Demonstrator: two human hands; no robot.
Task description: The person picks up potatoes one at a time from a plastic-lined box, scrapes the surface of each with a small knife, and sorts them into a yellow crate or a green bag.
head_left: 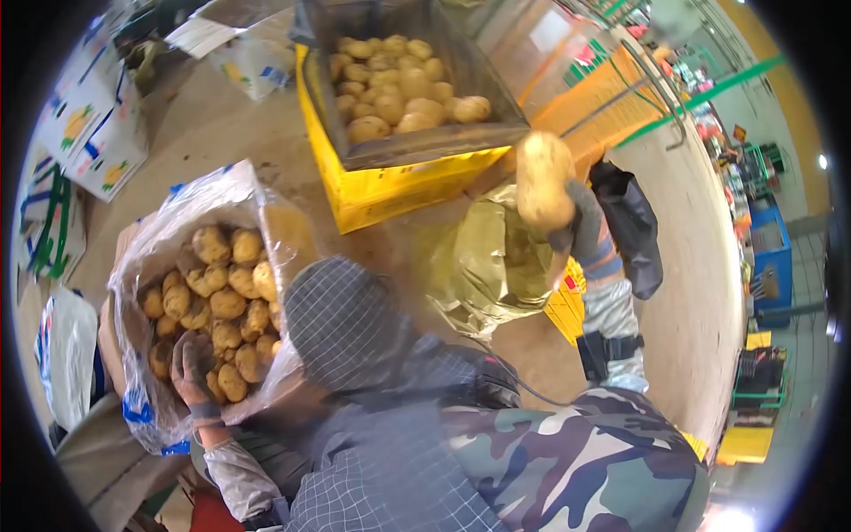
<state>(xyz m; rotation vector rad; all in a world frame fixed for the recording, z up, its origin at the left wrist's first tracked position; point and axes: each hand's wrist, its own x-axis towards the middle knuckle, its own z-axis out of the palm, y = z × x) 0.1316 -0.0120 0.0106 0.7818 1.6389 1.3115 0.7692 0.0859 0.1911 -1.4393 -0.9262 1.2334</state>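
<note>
My right hand [581,223], in a grey glove, is raised on the right and closed around a large pale potato [543,180]. Below the potato an olive-gold plastic bag [496,257] stands with its mouth open. On the left, my left hand [191,371], also gloved, reaches into a carton lined with clear plastic [146,403]. Its fingers look extended and rest against the brownish potatoes [227,304] heaped there; the contact under the fingertips is partly hidden.
A yellow crate [372,197] with a dark liner holds paler potatoes [390,84] at the top. Printed white cartons [93,115] stand at the upper left. An orange panel [594,106] leans beyond my right hand. A checked cap [341,319] and camouflage fabric [576,461] fill the lower middle.
</note>
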